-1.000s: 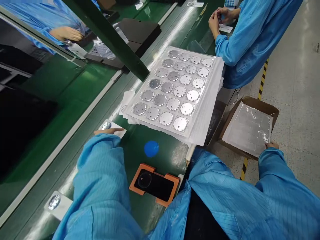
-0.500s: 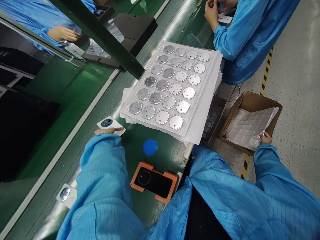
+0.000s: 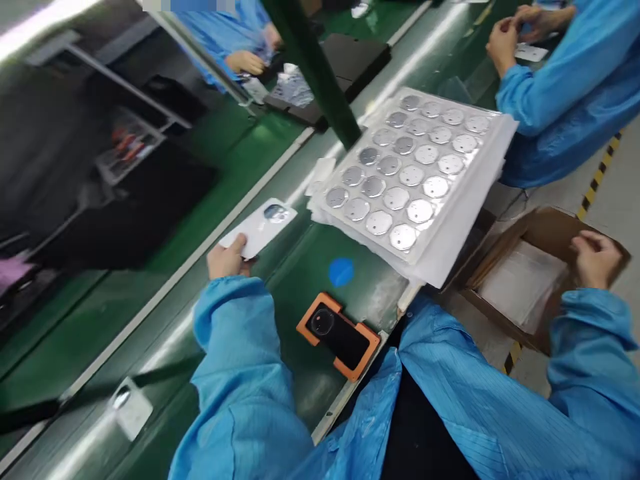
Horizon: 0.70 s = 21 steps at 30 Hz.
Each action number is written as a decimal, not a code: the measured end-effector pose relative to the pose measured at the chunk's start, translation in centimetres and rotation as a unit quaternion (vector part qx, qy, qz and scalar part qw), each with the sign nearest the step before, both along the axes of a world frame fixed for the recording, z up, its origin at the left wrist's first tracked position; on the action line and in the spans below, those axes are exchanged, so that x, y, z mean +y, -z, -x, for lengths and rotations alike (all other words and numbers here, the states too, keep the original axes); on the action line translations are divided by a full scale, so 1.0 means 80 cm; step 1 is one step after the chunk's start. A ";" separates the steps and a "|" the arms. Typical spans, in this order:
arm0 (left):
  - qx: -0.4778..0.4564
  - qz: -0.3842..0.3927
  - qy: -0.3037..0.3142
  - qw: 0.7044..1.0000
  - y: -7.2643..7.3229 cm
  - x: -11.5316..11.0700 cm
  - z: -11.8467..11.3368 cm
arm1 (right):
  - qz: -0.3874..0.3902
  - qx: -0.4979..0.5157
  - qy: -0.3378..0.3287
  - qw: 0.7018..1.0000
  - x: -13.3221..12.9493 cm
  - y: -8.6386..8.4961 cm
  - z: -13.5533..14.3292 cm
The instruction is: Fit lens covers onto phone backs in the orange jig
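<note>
My left hand (image 3: 229, 259) grips the lower end of a white phone back panel (image 3: 261, 228), which has a shiny round camera area at its far end. My right hand (image 3: 596, 259) is over the right side of a cardboard box (image 3: 500, 320), fingers bent together; whatever they pinch, if anything, is too small to tell. Clear plastic trays (image 3: 524, 283) lie inside the box. On the bench, a black phone (image 3: 343, 338) sits in an orange frame (image 3: 370, 333), near a blue round spot (image 3: 341, 272).
A clear tray of round silver discs (image 3: 411, 175) rests on white sheets ahead. Another white panel (image 3: 134, 410) lies at the lower left. A green post (image 3: 320, 73) rises behind the tray. Co-workers' hands show at upper right (image 3: 503, 43) and upper left (image 3: 245, 63).
My right hand has let go of the clear tray, now down in the box. My left hand has raised the white panel off the bench. The view has shifted.
</note>
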<state>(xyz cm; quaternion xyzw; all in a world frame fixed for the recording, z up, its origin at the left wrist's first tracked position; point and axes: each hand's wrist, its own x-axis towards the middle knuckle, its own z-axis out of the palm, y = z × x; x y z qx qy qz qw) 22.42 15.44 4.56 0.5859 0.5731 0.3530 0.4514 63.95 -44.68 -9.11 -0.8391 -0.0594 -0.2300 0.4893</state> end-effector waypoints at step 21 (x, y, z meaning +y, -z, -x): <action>-0.527 0.254 -0.229 0.778 0.050 -0.305 0.195 | 0.358 -0.089 -0.584 0.723 0.314 -0.235 0.163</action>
